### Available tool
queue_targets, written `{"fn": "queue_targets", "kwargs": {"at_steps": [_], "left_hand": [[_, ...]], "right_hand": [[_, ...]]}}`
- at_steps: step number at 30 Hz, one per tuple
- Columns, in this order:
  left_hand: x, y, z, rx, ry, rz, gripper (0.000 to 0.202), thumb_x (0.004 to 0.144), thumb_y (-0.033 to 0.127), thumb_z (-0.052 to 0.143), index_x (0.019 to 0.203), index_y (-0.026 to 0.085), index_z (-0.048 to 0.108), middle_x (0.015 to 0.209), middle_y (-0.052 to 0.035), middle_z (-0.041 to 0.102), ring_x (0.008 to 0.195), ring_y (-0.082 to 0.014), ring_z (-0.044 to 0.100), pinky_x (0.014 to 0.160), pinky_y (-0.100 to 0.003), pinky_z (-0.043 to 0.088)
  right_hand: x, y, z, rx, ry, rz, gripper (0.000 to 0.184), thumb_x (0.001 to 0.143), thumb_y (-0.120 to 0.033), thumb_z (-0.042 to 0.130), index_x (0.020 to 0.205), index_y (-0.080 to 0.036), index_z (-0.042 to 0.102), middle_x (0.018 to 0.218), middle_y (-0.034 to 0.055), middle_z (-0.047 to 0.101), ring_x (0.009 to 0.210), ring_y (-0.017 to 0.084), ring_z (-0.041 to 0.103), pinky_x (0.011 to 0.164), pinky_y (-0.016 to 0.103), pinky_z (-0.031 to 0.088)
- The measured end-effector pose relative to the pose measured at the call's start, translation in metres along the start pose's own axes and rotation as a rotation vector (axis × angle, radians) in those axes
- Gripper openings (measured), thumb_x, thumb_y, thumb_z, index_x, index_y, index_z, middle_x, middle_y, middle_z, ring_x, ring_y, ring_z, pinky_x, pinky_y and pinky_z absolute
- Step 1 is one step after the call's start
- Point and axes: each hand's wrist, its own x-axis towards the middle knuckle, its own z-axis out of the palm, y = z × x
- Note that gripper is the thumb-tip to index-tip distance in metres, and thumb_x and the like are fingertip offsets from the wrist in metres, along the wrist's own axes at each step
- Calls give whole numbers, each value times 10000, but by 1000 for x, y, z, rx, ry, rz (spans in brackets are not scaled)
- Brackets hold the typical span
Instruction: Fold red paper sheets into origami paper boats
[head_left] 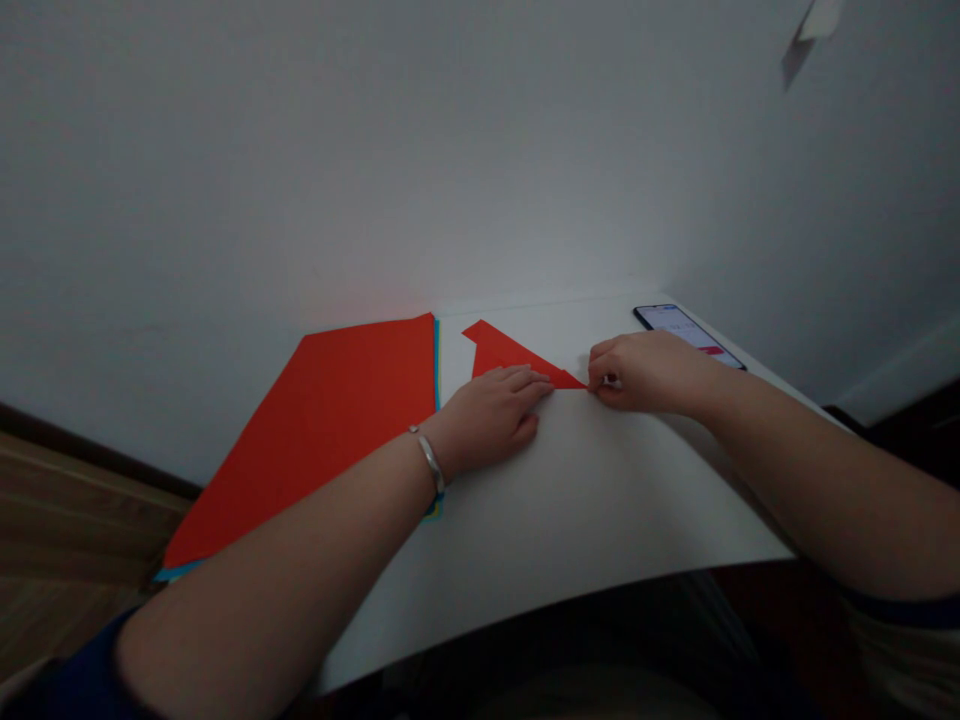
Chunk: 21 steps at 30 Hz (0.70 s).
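A piece of folded red paper (501,347) lies flat on the white table, with a small flap sticking out at its far left and a narrow point at its right. My left hand (496,412) rests over its near edge, fingers stretched out and lying flat, covering part of the paper. At the pointed right tip, my right hand (637,370) is closed, its thumb and forefinger pinching the paper's end. A silver bracelet (431,463) circles my left wrist.
To the left is a stack of large coloured sheets (330,420), red on top, with blue and yellow edges below. A phone (686,332) with a lit screen lies behind my right hand. The white table (585,510) meets a pale wall (480,150) at the back.
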Motion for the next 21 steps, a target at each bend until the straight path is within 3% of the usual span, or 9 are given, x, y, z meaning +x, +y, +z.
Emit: {"fn": "queue_targets", "kwargs": {"at_steps": [12, 21], "left_hand": [[3, 1, 2, -5, 10, 13, 462, 930, 220, 439, 1373, 115, 521, 1396, -128, 557, 1307, -244, 494, 1132, -405, 369], [3, 3, 0, 12, -10, 2, 478, 928, 223, 432, 1385, 111, 516, 1397, -125, 555, 1280, -238, 513, 1113, -380, 384]], "right_hand": [[11, -11, 20, -28, 152, -90, 205, 902, -224, 483, 948, -200, 682, 1010, 68, 693, 874, 187, 605, 619, 293, 311], [7, -8, 13, -72, 120, -118, 206, 852, -211, 502, 898, -219, 702, 988, 54, 699, 818, 182, 611, 566, 296, 267]]}}
